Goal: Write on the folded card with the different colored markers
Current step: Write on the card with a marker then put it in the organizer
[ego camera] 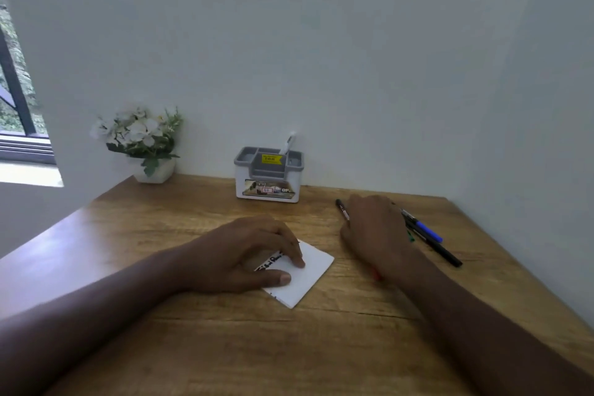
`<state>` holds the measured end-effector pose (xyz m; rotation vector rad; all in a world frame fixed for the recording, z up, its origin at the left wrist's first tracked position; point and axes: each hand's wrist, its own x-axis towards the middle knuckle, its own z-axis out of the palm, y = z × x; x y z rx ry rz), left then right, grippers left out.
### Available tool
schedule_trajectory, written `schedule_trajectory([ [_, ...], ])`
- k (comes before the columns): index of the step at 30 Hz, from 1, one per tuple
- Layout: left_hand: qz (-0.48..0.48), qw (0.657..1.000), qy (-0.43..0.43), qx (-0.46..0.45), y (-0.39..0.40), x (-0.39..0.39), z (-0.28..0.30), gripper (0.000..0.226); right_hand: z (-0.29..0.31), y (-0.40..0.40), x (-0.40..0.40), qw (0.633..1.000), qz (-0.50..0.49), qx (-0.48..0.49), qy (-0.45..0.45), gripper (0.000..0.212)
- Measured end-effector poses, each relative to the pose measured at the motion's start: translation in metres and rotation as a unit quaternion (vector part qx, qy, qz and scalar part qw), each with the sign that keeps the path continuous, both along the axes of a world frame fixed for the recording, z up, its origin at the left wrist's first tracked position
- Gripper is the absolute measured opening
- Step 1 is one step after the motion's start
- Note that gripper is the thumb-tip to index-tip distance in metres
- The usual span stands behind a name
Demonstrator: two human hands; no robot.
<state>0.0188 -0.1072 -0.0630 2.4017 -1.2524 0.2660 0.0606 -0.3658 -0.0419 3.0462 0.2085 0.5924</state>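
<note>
A white folded card (313,270) lies on the wooden desk (321,347) with black handwriting on its left part. My left hand (254,254) rests on it, fingertips and thumb pressing it flat and covering part of the writing. To the right, my right hand (374,231) is palm down with its fingers curled over a dark marker (341,208), whose tip sticks out past the fingers. A red bit (376,274) shows under the wrist. A blue marker (427,230), a black marker (445,254) and a green one (410,237) lie just right of that hand.
A grey and white desk organiser (268,177) with a white pen in it stands against the back wall. A small white pot of white flowers (141,141) sits at the back left. Walls close off the desk at the back and right; a window is at far left.
</note>
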Motion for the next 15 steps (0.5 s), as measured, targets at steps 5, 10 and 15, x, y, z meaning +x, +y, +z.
schedule_trajectory([
  [5, 0.007, 1.0, -0.002, 0.009, 0.003, -0.005, 0.001, 0.028, -0.003, 0.009, -0.001, 0.999, -0.026, -0.033, 0.02, 0.022],
  [10, 0.016, 1.0, 0.002, 0.016, 0.004, -0.006, 0.002, 0.03, 0.001, 0.023, -0.01, 0.978, 0.064, 0.194, -0.036, 0.019],
  [15, 0.037, 0.999, 0.012, -0.026, 0.006, -0.004, 0.002, 0.024, -0.003, 0.051, -0.042, 0.875, 0.209, 0.436, 0.014, 0.009],
])
